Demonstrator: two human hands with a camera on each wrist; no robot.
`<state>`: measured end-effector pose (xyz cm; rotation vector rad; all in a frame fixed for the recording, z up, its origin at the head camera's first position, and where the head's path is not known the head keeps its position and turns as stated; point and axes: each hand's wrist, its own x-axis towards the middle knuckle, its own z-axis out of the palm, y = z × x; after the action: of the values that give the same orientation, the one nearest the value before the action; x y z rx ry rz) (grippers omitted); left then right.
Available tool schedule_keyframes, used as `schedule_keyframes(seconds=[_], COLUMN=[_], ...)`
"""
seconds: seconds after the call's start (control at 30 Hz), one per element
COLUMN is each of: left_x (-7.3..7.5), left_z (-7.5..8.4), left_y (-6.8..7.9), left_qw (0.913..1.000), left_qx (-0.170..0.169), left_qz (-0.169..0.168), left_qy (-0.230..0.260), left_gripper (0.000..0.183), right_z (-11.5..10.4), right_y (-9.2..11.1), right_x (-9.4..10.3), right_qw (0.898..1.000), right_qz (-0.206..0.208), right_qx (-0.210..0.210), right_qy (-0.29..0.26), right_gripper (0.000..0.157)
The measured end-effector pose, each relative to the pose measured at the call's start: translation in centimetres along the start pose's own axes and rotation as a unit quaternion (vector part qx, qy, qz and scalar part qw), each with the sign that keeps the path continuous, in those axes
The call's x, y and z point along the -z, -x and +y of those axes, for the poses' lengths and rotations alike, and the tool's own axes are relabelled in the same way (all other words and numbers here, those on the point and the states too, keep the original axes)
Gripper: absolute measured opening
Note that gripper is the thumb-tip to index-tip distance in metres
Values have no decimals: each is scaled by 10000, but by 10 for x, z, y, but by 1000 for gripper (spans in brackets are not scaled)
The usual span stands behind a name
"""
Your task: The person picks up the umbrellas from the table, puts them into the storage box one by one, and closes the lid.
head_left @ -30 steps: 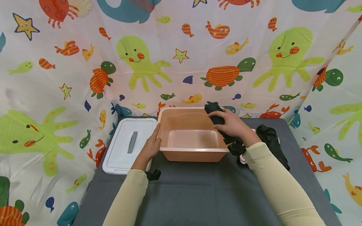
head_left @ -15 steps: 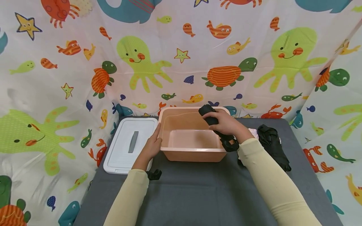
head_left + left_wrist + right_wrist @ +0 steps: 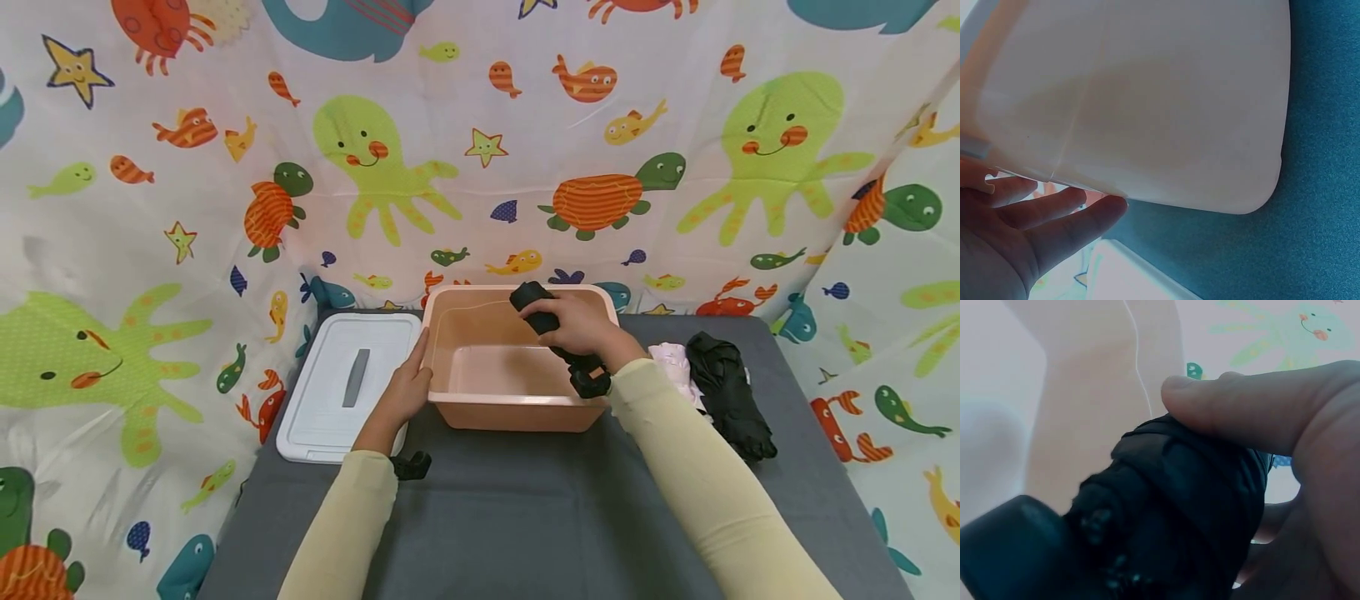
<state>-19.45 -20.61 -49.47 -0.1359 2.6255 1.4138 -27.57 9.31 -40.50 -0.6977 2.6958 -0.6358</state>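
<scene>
Directions are read with the bin's centre as the clock's hub, as seen from the head view. A black rolled bundle (image 3: 532, 297) is grasped by the right hand (image 3: 577, 325), the fingers and thumb being curled around its wrapped cloth; it is held tilted over the bin's opening, its far end pointed towards 12 o'clock. Whether it is dipped below the rim cannot be told. The left hand (image 3: 405, 390) is laid at 9 o'clock, its fingers extended and spaced apart, their tips set against the outer wall of the peach bin (image 3: 517, 414).

The bin is seen upright, its pale floor visible below the bundle. A white lid (image 3: 315, 408) with a grey handle (image 3: 356, 377) is laid flat just beside it at 9 o'clock. At 3 o'clock, a pink folded item (image 3: 675, 365) and a second black bundle (image 3: 729, 392) are placed side by side.

The bin's far rim is set near the printed cloth (image 3: 465, 192) at 12 o'clock. A broad stretch of grey table (image 3: 487, 508) is shown at 6 o'clock, flanked by both forearms; a narrower strip is left between bin and pink item, partly covered by the right sleeve (image 3: 705, 467).
</scene>
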Motion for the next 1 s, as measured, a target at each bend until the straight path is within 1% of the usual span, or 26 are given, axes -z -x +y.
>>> schedule_keyframes(seconds=[0.27, 0.43, 0.57, 0.77, 0.93, 1.0], left_x=[0, -1, -1, 0, 1, 1], left_z=[1, 2, 3, 3, 2, 2], left_y=[0, 0, 1, 1, 1, 0], left_qw=[10000, 9999, 9999, 10000, 9999, 10000], left_qx=[15, 29, 35, 15, 56, 58], left_qz=[43, 77, 100, 58, 41, 19], left_qy=[-41, -74, -86, -73, -81, -76], left_gripper=[66, 66, 66, 66, 66, 66], right_z=[-7, -9, -11, -15, -18, -18], right_y=[-10, -18, -23, -29, -35, -37], right_x=[-10, -15, -20, -27, -34, -36], right_qw=[9994, 9991, 9989, 9976, 9962, 9956], right_qz=[-154, -210, -226, -340, -420, -465], right_qx=[-94, 34, 38, -10, 69, 16], right_qy=[-306, -380, -407, -599, -759, -815], right_gripper=[51, 52, 50, 48, 49, 49])
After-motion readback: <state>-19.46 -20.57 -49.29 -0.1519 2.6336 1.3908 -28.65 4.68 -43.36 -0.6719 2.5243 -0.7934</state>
